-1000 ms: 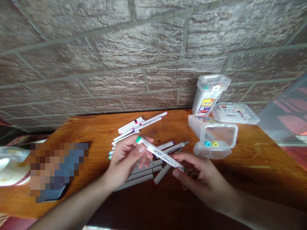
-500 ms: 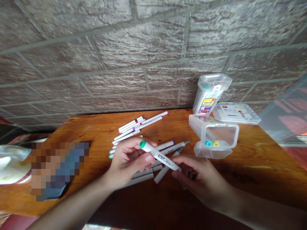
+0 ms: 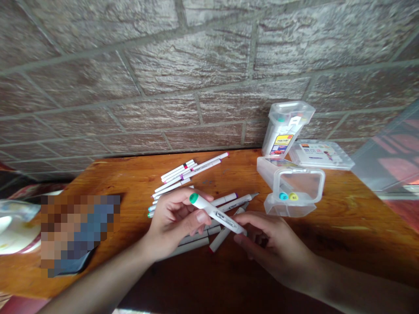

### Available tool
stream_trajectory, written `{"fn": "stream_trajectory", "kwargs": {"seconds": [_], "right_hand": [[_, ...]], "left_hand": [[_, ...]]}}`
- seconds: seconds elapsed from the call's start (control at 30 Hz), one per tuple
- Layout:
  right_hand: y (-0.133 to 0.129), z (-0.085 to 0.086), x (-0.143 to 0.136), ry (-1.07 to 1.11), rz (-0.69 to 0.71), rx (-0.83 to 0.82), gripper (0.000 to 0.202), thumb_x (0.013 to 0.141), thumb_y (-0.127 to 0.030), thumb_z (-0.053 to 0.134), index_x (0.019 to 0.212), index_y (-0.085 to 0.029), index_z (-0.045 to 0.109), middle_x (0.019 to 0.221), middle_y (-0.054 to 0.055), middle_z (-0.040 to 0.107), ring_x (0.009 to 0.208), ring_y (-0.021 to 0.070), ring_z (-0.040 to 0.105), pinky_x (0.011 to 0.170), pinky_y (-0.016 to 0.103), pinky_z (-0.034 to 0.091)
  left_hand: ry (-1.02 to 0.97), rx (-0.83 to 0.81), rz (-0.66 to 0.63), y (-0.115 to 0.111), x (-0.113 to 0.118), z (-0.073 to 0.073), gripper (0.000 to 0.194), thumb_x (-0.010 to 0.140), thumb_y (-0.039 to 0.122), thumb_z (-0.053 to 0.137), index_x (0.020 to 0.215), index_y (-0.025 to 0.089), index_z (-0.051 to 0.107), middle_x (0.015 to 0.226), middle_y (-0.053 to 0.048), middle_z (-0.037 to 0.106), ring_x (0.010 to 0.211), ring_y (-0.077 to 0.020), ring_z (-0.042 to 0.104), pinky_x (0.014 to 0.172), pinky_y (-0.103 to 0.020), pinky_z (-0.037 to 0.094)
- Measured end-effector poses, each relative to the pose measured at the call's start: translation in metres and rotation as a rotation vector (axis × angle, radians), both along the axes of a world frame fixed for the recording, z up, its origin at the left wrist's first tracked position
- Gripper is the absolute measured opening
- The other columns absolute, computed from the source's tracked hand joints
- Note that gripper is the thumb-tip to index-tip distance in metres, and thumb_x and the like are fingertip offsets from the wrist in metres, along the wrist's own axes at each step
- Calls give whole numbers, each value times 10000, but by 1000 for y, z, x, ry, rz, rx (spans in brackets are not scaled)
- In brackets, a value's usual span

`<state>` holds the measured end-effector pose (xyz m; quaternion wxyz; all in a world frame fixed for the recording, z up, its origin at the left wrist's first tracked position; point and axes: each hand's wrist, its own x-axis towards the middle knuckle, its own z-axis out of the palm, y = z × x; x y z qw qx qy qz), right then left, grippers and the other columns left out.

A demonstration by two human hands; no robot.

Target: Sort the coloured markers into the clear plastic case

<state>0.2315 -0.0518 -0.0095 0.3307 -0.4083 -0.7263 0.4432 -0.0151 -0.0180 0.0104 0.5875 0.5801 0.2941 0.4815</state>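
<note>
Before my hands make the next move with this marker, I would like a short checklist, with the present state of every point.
1. Left hand grips the green-ended marker: ok, near its green end.
2. Right hand is at the marker's other end: ok, thumb and fingers close on it.
3. That other end is capped: cannot tell, fingers hide it.
4. Clear box is open: ok, it lies on its side.
5. Box contents are visible: ok, blue-ended marker and yellow-ended marker.
6. Loose markers are in one neat row: not ok, they lie scattered.
</note>
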Motion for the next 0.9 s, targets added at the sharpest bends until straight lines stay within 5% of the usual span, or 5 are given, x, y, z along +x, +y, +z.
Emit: {"fn": "stream_trajectory", "kwargs": {"seconds": [0.5, 0.9], "right_hand": [[-1, -3, 1, -29, 1, 28, 140, 1021, -248, 669, 1116, -210, 764, 925, 29, 794, 692, 162, 648, 615, 264, 474], [-1, -5, 1, -60, -31, 48, 102, 997, -223, 692, 1051, -220, 778, 849, 13, 776, 632, 155, 622, 572, 261, 452]], "left_hand": [[36, 77, 50, 0, 4, 6, 162, 868, 259, 883, 994, 166, 842, 653, -45, 736, 485, -105, 598, 416, -162, 441], [78, 192, 67, 2, 4, 7, 160, 826, 258, 919, 948, 176, 856, 669, -47, 762, 507, -119, 632, 478, -184, 504]]}}
